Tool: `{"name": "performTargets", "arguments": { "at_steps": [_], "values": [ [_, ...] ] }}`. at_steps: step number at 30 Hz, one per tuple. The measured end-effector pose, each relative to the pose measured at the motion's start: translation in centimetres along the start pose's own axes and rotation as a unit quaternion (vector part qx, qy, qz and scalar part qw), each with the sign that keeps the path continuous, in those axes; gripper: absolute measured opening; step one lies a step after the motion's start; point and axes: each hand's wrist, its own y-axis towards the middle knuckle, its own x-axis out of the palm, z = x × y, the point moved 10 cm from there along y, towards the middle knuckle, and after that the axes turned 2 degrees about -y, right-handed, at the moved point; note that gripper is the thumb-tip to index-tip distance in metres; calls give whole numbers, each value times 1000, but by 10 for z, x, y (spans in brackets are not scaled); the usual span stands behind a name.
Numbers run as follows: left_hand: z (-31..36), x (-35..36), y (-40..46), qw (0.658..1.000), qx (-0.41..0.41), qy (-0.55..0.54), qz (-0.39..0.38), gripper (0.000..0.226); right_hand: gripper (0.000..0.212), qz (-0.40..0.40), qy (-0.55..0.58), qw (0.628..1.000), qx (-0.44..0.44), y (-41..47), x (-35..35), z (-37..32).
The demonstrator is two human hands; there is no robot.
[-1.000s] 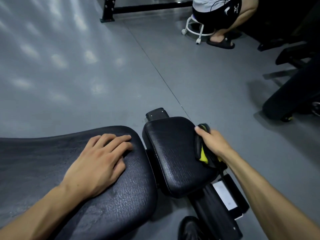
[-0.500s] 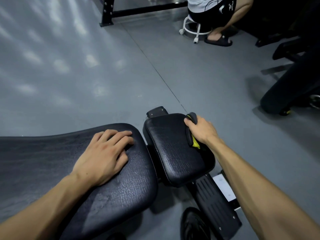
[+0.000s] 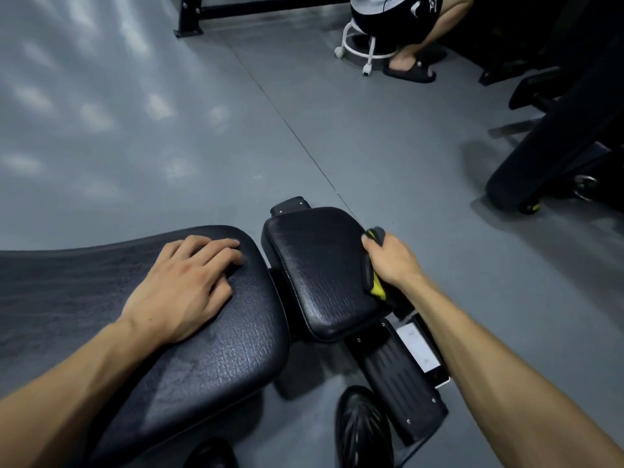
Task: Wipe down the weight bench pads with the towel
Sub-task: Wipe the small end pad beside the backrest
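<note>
A black shoe (image 3: 363, 430) stands on the grey floor (image 3: 169, 136) at the bottom edge, beside the ribbed black frame (image 3: 401, 376) that slopes down from under the pads. A white label plate (image 3: 420, 356) lies along the frame's right side.

The left hand (image 3: 184, 287) rests palm down on the big pad (image 3: 209, 349), fingers straight and slightly spread, holding nothing; its fingertips reach almost to the pad's far rounded end. The pad's black skin is cracked and wrinkled.

Just right of it, across a narrow gap, sits the small pad (image 3: 320, 271), also black and creased. The right hand (image 3: 393, 261) is at this pad's right edge, fingers curled round a dark towel (image 3: 371, 282) with yellow showing in its folds. The towel is pressed against the pad's right side; one end pokes out above the knuckles, the other hangs below the palm. A black bracket (image 3: 290, 205) sticks out past the small pad's far end.

A thin seam (image 3: 304, 146) runs diagonally across the floor. To the right stands dark gym equipment (image 3: 553, 163). At the top a person (image 3: 401, 18) in black shorts and a black slipper sits on a white wheeled stool (image 3: 366, 49), with a black steel base (image 3: 236, 11) to their left.
</note>
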Motion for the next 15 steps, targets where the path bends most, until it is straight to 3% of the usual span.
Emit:
{"name": "performTargets", "arguments": {
  "at_steps": [3, 8, 12, 15],
  "values": [
    [-1, 0, 1, 1000, 5, 1, 7, 34, 53, 5, 29, 1000, 11, 16, 1, -12],
    [1, -1, 1, 1000, 3, 7, 7, 34, 54, 74, 41, 996, -8, -32, -3, 8],
    [2, -2, 1, 1000, 6, 8, 9, 37, 52, 136, 164, 976, 41, -87, 2, 33],
    [3, -1, 1, 1000, 7, 16, 5, 37, 62, 161, 301, 934, 109, -134, 25, 43]
  ]
}}
